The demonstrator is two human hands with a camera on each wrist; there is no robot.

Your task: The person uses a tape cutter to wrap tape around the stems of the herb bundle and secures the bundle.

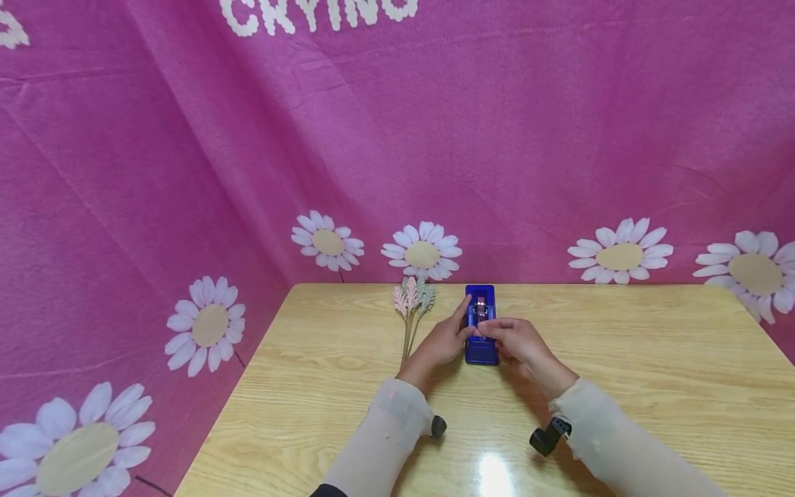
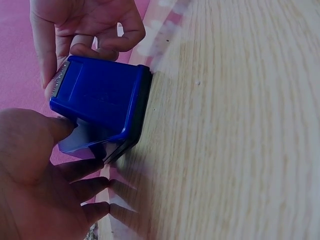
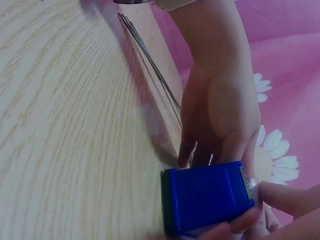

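A blue tape dispenser point(image 1: 482, 355) with a serrated metal cutter point(image 2: 60, 79) stands on the table between both hands. My left hand point(image 1: 439, 341) rests along its left side, the thumb reaching toward the top and the other fingers spread straight beside the base. From the right, my right hand point(image 1: 520, 339) brings thumb and forefinger together at the cutter, pinching the end of clear tape point(image 3: 254, 184). The fingertips overlap the tape there and hide most of it. The tape roll point(image 1: 481, 304) sits in the dispenser behind the fingers.
Pink and grey-green artificial flower stems point(image 1: 408, 324) lie on the wooden table point(image 1: 621, 386) left of the dispenser. A pink cloth point(image 1: 509, 138) printed with daisies hangs behind the table's far edge and along its left side.
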